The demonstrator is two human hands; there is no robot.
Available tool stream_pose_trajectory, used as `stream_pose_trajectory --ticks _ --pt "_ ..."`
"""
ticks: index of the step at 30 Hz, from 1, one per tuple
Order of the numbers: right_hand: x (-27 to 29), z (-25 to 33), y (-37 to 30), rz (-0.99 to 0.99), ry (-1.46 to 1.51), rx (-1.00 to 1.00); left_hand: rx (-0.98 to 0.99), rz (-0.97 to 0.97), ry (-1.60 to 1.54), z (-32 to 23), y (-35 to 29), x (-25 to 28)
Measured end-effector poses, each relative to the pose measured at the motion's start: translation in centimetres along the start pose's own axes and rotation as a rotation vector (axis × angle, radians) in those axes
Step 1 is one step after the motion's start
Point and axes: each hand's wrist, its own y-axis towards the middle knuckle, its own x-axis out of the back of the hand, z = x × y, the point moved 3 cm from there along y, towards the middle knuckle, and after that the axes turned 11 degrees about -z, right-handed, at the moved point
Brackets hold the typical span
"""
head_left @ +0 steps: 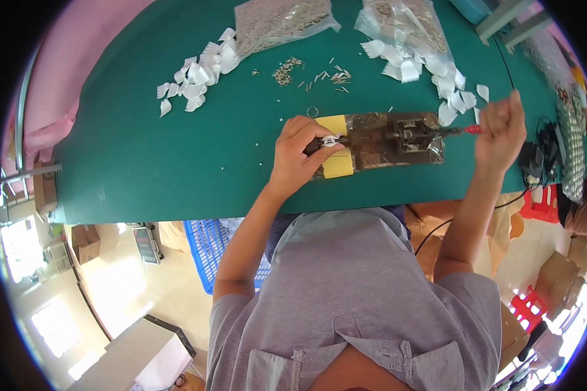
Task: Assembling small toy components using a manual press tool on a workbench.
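The left hand (293, 158) pinches a small white piece (331, 141) at the left end of the dark fixture (416, 138), whose long axis runs rightward to the right hand (499, 133), curled round a red handle (472, 130).

White plastic piece (331, 141): small, partly hidden, between my left fingers (298, 132) at the left end of the jig. Hand-lever jig (414, 138): dark metal, lying lengthwise left to right on the counter (176, 156), yellow band (336, 168) across its base; red-gripped lever (471, 130) extends right, into my right fingers (499, 117).
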Motion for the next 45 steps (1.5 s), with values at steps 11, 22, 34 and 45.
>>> stream_pose_trajectory --ticks 11,22,34,45 --pt "8.7 -5.7 1.3 -0.355 -0.142 -0.247 0.657 0.244 -0.231 1.6 -6.7 20.1" --pt "9.5 -6.9 1.2 -0.299 -0.198 -0.169 0.210 -0.139 0.239 4.4 5.6 11.6" --pt "12.6 -7.2 3.6 -0.236 -0.198 -0.146 0.272 -0.758 0.210 3.3 -5.5 17.8" --pt "6.9 -1.9 -2.3 0.060 -0.874 1.142 0.447 -1.245 0.381 1.3 -22.1 27.5"
